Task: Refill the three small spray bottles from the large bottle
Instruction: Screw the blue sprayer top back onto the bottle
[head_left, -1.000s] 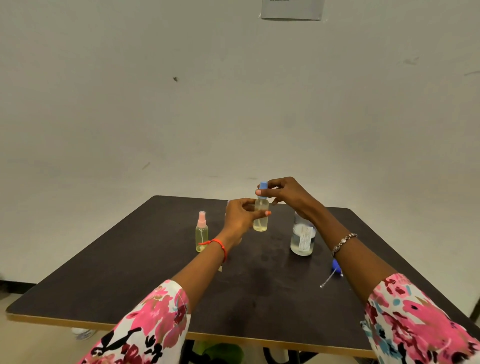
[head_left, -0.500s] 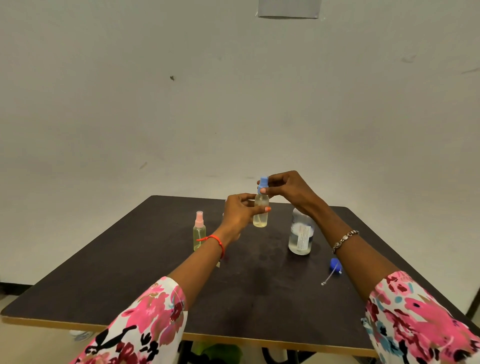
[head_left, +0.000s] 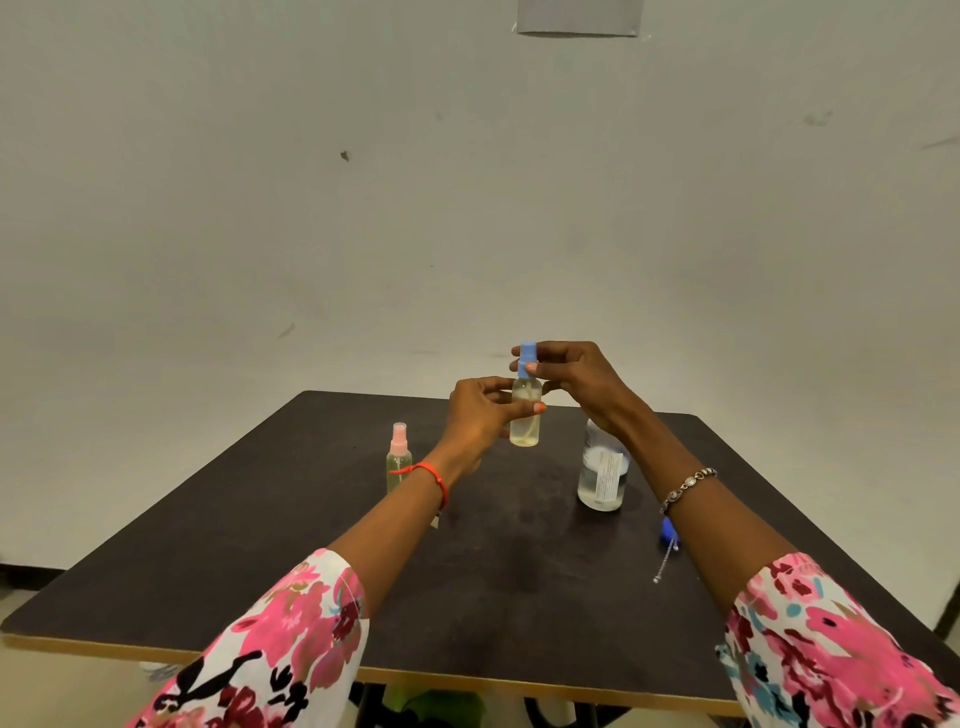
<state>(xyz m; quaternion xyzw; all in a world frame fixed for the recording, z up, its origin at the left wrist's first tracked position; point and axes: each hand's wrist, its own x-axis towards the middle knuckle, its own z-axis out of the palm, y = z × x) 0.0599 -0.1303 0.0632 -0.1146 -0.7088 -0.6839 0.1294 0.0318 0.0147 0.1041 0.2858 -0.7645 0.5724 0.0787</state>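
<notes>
Gripping a small spray bottle (head_left: 525, 423) of yellowish liquid in the left hand (head_left: 475, 415), the person pinches its blue cap (head_left: 527, 357) with the right hand (head_left: 582, 376).

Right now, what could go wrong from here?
1. The small bottle is held off the table by the left hand while the right hand pinches its blue cap; a slip could spill it.
2. The right forearm hangs over the large bottle and could tip it.
</notes>
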